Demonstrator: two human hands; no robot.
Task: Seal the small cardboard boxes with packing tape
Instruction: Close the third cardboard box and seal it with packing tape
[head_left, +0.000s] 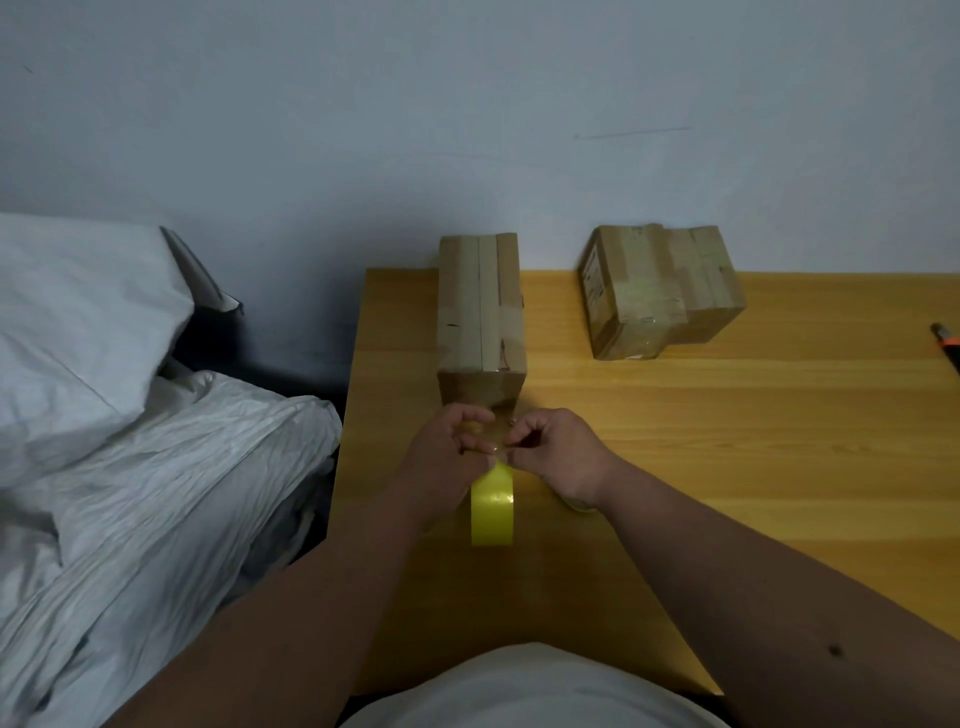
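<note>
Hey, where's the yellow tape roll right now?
In the head view, the yellow tape roll stands on edge on the wooden table, just below both hands, in front of the long cardboard box.

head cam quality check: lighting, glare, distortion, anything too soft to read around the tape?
Head view: dim, bluish light, and the wall shades darker toward the corners. A small glare spot sits on the yellow tape roll. Wide-angle bend shows in the table edges. The left hand and right hand are soft, so the clear tape strip in their grip is barely readable against the long box.
</note>
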